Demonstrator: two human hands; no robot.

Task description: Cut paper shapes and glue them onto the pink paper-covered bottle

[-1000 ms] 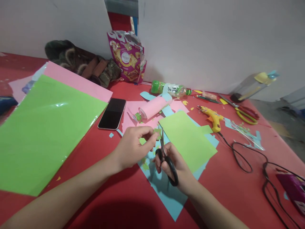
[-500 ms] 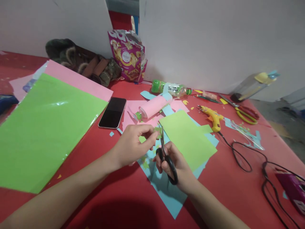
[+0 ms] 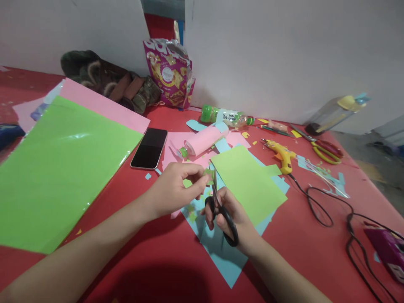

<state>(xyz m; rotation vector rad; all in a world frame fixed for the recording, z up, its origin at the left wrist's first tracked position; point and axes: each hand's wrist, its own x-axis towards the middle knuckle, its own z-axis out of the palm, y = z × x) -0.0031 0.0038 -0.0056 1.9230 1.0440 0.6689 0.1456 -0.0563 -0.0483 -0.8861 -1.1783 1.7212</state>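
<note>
My left hand (image 3: 172, 191) pinches a small green paper scrap (image 3: 208, 173) above the red table (image 3: 151, 261). My right hand (image 3: 232, 214) grips black-handled scissors (image 3: 221, 208), blades pointing up at the scrap. Below both hands lies a light blue sheet (image 3: 221, 252) with tiny green cuttings on it. A green paper sheet (image 3: 248, 181) rests just right of the scissors.
A large green sheet (image 3: 53, 168) over pink paper lies left, with a black phone (image 3: 149, 148) beside it. A pink-wrapped bottle (image 3: 202, 142), a green-capped bottle (image 3: 225, 118), a yellow glue gun (image 3: 282, 155) with black cord, red-yellow scissors (image 3: 325, 150) and a snack bag (image 3: 168, 73) stand behind.
Both hands stay almost in place; the scissors shift slightly lower and the left fingers adjust on the green scrap.
</note>
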